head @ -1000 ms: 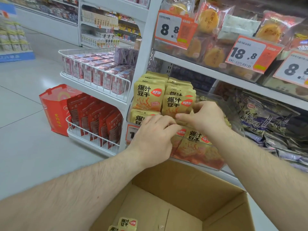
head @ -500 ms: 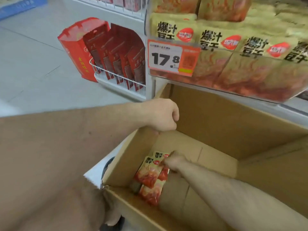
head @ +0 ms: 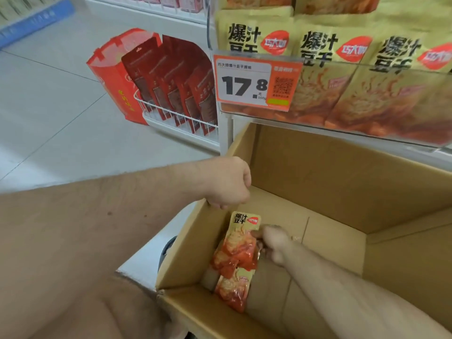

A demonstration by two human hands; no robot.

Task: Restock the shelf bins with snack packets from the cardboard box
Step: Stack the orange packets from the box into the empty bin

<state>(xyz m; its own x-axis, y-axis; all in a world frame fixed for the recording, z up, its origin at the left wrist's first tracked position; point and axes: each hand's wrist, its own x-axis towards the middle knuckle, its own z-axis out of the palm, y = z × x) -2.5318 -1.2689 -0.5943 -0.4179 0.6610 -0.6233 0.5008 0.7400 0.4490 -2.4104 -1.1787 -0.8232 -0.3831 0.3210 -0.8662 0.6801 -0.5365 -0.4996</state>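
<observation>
Inside the cardboard box [head: 325, 182], the right hand [head: 274, 243] has its fingers curled round the edge of a snack packet [head: 238, 243], which leans against the box's left wall above a second packet [head: 233, 288]. The left hand [head: 228, 183] grips the top edge of that same wall. Just above the box, the clear shelf bin [head: 367, 99] holds rows of matching yellow packets [head: 320, 57] behind an orange price tag [head: 254, 84].

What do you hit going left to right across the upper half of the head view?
Blue shelf edge → red gift bag → dark red packets in the wire basket → 17.8 price tag → yellow snack packets in the shelf bin.
</observation>
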